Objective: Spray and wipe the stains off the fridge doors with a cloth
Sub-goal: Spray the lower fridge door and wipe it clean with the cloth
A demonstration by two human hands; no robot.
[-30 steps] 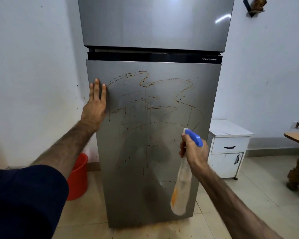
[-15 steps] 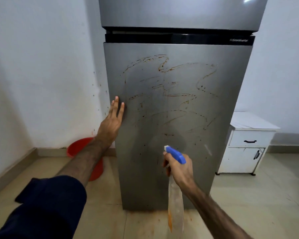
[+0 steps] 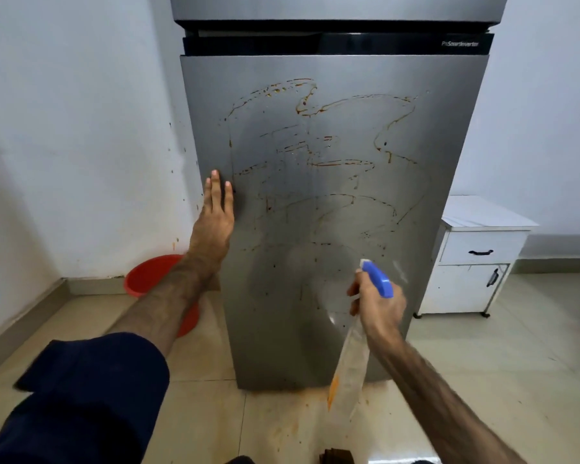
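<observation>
Here the right hand [image 3: 377, 304] grips the spray bottle [image 3: 350, 356] by its blue trigger head, nozzle aimed at the lower fridge door [image 3: 449, 128] just ahead. The brown stains [image 3: 315, 155] lie above and left of it. The left hand [image 3: 215, 216] presses flat, fingers straight, on the door's left edge.

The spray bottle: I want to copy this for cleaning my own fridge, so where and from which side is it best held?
Grip the spray bottle at its narrow neck just under the blue head, coming from behind, as the right hand does here. That probably leaves a finger for the trigger and keeps the nozzle facing the stained lower door. The body hanging below looks wider.
</observation>
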